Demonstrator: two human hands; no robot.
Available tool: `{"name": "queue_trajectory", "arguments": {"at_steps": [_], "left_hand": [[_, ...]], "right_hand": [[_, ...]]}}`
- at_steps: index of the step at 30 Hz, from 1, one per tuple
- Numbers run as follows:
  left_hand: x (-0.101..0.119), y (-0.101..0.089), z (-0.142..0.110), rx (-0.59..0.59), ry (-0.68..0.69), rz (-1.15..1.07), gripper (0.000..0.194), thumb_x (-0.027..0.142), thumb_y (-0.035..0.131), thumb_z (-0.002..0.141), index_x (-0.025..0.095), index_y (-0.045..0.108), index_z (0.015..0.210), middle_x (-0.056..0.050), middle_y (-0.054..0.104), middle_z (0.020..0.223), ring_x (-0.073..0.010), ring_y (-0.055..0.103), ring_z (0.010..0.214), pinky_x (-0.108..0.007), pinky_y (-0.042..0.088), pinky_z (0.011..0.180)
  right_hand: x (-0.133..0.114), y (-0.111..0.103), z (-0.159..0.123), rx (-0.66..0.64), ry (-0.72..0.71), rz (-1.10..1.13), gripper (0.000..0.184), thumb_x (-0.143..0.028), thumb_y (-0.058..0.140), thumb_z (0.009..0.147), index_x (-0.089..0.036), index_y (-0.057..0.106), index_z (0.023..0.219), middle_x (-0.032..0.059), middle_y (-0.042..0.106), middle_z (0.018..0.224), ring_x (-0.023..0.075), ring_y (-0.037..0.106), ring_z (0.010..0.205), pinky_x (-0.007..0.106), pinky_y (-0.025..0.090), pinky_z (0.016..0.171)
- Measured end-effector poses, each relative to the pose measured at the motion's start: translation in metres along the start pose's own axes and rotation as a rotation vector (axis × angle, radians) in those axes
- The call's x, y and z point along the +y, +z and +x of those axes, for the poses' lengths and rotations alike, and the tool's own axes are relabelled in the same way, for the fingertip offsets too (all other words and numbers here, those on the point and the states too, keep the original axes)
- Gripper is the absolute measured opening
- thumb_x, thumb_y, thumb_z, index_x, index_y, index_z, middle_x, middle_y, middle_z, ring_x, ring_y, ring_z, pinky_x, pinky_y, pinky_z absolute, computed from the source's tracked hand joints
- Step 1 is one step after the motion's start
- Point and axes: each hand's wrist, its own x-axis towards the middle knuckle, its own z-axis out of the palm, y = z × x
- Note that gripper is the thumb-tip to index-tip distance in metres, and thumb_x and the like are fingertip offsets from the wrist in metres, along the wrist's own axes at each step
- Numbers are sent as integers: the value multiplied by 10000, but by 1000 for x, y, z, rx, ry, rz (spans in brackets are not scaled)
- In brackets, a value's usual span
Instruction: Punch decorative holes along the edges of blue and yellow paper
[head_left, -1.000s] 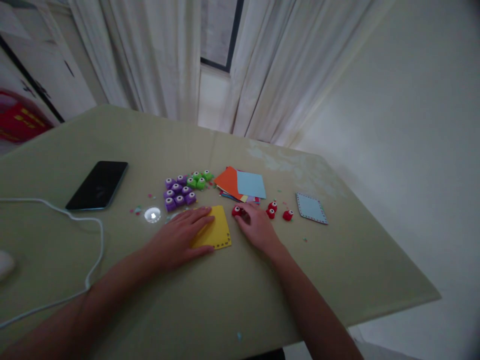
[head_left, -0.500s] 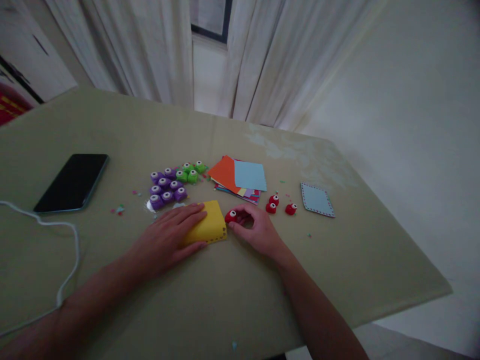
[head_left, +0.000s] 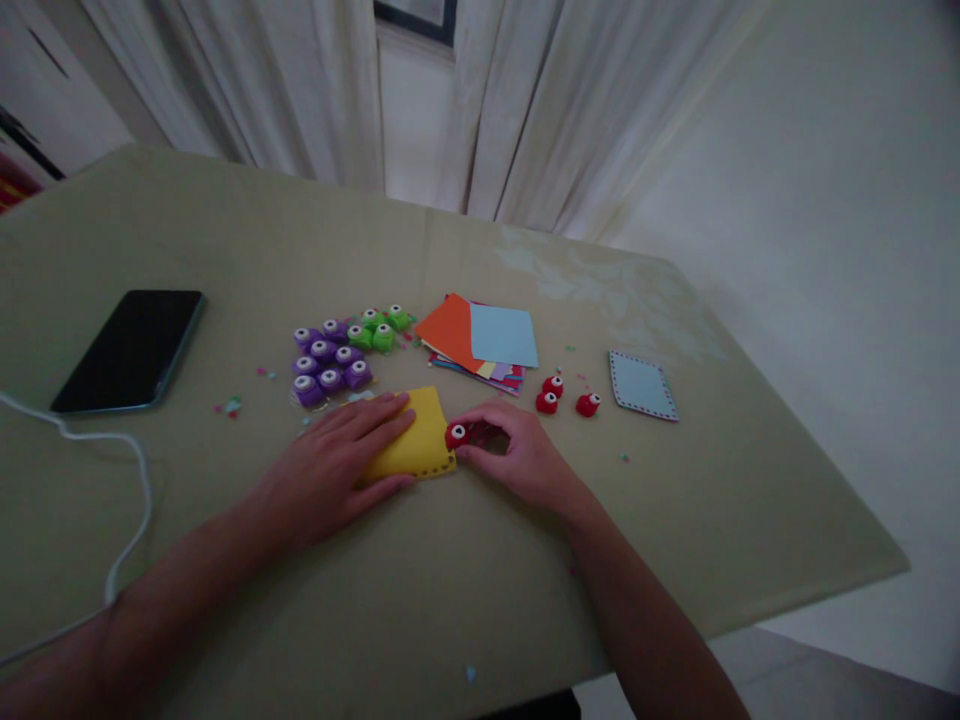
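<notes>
My left hand (head_left: pixel 349 455) lies flat with fingers stretched out on a yellow sheet of paper (head_left: pixel 425 430), pressing it against the table. Small punched holes run along the sheet's near edge and near right corner. Between thumb and fingers of my right hand (head_left: pixel 525 455) is a small red craft punch (head_left: pixel 457 435) with a round white and black button on top. It sits against the sheet's right edge; whether the paper is inside its slot I cannot tell. Farther right stand three more red punches (head_left: pixel 553 386), two close together and one apart.
Several purple punches (head_left: pixel 330 380) and green punches (head_left: pixel 383 338) stand beyond my left hand. Coloured paper sheets (head_left: pixel 504 335) are stacked behind the right hand. A light blue card (head_left: pixel 643 385) with punched edges lies right. A tablet (head_left: pixel 131 350) and white cable (head_left: pixel 142 480) lie left, among paper scraps (head_left: pixel 231 406).
The red punch has shifted slightly left and nearer to me along the sheet's right edge. My left hand keeps its place on the paper. The whole view has tilted slightly.
</notes>
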Motion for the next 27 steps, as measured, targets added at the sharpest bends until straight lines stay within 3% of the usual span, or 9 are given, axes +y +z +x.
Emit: {"name": "queue_trajectory", "arguments": {"at_steps": [3, 10, 27], "left_hand": [[1, -1, 0, -30, 2, 15, 782, 725, 448, 1080, 200, 478, 1658, -122, 459, 1727, -352, 480, 1558, -521, 385, 1280], [2, 0, 1, -58, -35, -11, 716, 669, 446, 1099, 271, 436, 1695, -73, 428, 1750, -336, 443, 1587, -517, 337, 1318], [3, -2, 2, -81, -34, 8, 742, 696, 412, 1099, 230, 467, 1674, -86, 419, 1750, -324, 440, 1591, -527, 342, 1318]], "right_hand": [[-1, -1, 0, -28, 8, -12, 256, -223, 811, 919, -208, 814, 1174, 66, 781, 1087, 182, 730, 888, 321, 600, 840], [-4, -2, 0, -58, 4, -23, 238, -236, 789, 956, -217, 815, 1192, 73, 812, 1140, 210, 749, 973, 345, 588, 893], [-6, -4, 0, -73, 41, 16, 249, -217, 807, 938, -229, 814, 1186, 61, 814, 1143, 201, 754, 962, 352, 592, 901]]}}
